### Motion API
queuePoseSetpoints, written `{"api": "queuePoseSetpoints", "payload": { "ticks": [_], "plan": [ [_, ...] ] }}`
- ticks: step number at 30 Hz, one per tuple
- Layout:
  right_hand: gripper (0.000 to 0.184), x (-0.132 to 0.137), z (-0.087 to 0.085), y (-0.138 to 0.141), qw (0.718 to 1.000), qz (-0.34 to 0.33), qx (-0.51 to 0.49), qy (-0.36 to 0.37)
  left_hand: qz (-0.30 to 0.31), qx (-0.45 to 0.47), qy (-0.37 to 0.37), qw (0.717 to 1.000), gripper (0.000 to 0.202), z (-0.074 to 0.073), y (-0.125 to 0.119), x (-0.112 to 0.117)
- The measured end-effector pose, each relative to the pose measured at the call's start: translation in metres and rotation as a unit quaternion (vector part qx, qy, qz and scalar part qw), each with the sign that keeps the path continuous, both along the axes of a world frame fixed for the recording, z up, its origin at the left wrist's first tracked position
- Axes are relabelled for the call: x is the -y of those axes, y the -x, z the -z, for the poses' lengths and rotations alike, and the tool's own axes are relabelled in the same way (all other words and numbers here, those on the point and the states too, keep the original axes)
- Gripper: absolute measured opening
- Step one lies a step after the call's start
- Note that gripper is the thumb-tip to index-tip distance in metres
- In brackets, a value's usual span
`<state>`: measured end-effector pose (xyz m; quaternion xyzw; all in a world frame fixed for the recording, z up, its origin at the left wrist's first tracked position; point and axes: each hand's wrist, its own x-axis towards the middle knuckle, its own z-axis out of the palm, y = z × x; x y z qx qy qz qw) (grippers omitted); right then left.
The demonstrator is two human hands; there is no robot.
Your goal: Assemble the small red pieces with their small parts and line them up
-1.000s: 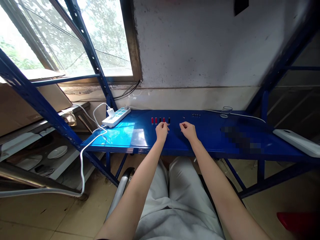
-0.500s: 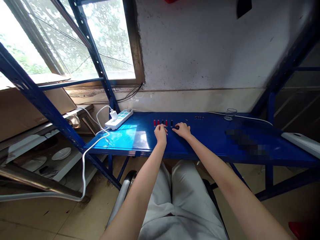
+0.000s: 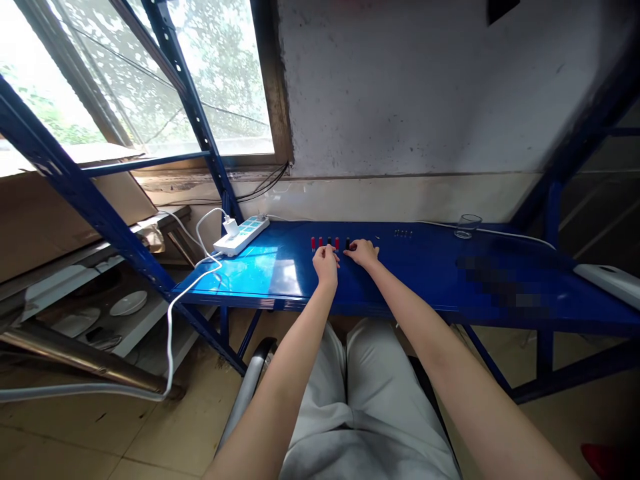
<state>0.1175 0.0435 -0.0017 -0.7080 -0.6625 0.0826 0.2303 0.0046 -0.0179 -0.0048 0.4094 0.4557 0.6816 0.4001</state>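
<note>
A short row of small red and black upright pieces (image 3: 325, 242) stands on the blue metal shelf (image 3: 280, 273) in front of me. My left hand (image 3: 326, 261) rests on the shelf just below the row, fingers curled in, and I cannot make out anything in it. My right hand (image 3: 363, 253) sits at the right end of the row, fingertips pinched at the last black piece (image 3: 348, 244). A second cluster of tiny dark pieces (image 3: 403, 233) lies farther right.
A white power strip (image 3: 241, 235) with a plugged charger and white cable lies at the shelf's left. A small glass (image 3: 467, 225) stands at the back right, a white flat object (image 3: 607, 283) at the far right. Blue rack posts frame both sides.
My right hand has slid left from open shelf to the right end of the row. The left hand has stayed below the row.
</note>
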Motion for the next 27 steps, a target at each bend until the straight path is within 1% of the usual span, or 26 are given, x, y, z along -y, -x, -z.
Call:
{"api": "queuePoseSetpoints", "payload": {
  "ticks": [4, 9, 13, 16, 20, 22, 24, 27],
  "plan": [
    [0.021, -0.001, -0.002, 0.003, 1.000, 0.001, 0.017, -0.004, -0.002, -0.005, -0.001, 1.000, 0.027, 0.000, 0.000, 0.000],
    [0.016, 0.000, -0.010, 0.002, 0.998, -0.020, 0.050, -0.019, 0.000, -0.016, -0.008, 1.000, 0.030, 0.001, 0.000, 0.000],
    [0.017, 0.006, -0.014, -0.005, 0.994, -0.042, 0.061, -0.082, 0.016, -0.032, -0.011, 0.999, 0.030, 0.002, 0.000, 0.000],
    [0.015, 0.017, -0.012, -0.013, 0.983, -0.073, 0.104, -0.134, 0.045, -0.054, -0.004, 0.998, 0.031, 0.003, -0.002, 0.000],
    [0.019, 0.037, -0.003, -0.023, 0.960, -0.097, 0.151, -0.214, 0.075, -0.129, -0.034, 0.988, 0.048, 0.003, -0.007, 0.002],
    [0.021, 0.046, 0.001, -0.027, 0.948, -0.102, 0.168, -0.250, 0.087, -0.174, -0.059, 0.979, 0.052, 0.003, -0.008, 0.003],
    [0.022, 0.052, 0.003, -0.030, 0.940, -0.097, 0.180, -0.274, 0.102, -0.209, -0.071, 0.970, 0.047, 0.004, -0.008, 0.003],
    [0.022, 0.056, 0.003, -0.032, 0.932, -0.085, 0.190, -0.297, 0.111, -0.236, -0.069, 0.963, 0.034, 0.006, -0.007, 0.002]
  ]
}}
